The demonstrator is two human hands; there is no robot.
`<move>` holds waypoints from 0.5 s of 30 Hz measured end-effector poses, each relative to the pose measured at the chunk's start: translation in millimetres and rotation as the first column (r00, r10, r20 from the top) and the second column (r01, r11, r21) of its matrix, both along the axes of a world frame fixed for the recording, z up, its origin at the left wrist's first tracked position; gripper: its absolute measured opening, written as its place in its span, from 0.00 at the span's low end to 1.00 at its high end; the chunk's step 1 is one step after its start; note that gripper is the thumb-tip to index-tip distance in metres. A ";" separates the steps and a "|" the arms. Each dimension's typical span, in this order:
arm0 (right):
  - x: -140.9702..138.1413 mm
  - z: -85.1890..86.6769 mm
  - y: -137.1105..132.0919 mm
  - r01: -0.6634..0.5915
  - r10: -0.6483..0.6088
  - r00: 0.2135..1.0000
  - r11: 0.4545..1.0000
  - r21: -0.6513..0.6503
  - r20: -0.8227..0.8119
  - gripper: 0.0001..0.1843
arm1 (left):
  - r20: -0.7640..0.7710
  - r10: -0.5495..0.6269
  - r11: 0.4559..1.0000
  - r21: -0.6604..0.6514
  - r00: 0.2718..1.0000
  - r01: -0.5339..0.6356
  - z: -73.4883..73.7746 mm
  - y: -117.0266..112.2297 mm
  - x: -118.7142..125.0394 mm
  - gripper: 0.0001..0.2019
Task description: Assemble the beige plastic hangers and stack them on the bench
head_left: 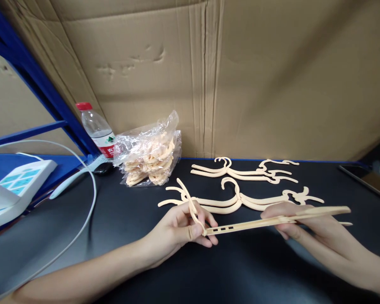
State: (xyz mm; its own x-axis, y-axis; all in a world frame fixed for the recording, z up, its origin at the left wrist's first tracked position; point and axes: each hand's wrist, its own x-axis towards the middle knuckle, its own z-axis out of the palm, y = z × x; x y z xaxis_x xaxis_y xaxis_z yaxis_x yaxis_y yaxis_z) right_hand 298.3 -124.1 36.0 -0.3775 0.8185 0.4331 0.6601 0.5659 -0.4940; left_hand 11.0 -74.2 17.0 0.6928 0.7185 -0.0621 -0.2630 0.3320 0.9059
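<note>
Both my hands hold one cream plastic folding clothes hanger [240, 226] level above the black table. My left hand [183, 226] pinches its left end, where a curved piece [186, 192] sticks up from a joint. Small rectangular slots show in the arm beside those fingers. My right hand [310, 228] is closed around the hanger's middle and right part, and some of its fingers are hidden. Just behind the hands lie more cream hangers [215, 205], unfolded with their hooks toward the wall. Another group of hangers [240, 174] lies farther back.
A clear plastic bag [148, 156] of cream hangers stands at the back, beside a red-capped bottle [96, 128]. White devices [22, 185] and a looping white cable [95, 190] are at left. A dark flat device [367, 181] lies at right. Cardboard [272, 84] walls the back.
</note>
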 end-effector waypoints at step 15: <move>-17.9 0.0 -7.3 -0.175 0.177 0.984 0.983 0.049 -0.025 0.17 | -0.018 0.132 0.982 0.136 0.991 -0.128 -13.8 -0.6 2.6 0.17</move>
State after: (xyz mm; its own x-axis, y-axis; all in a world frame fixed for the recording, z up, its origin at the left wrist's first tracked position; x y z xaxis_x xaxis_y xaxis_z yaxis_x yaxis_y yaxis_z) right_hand 280.4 -131.4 36.1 -0.5008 0.7189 0.4820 0.5340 0.6949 -0.4816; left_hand 13.6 -74.7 3.2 0.5924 0.8053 0.0236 -0.2708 0.1714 0.9473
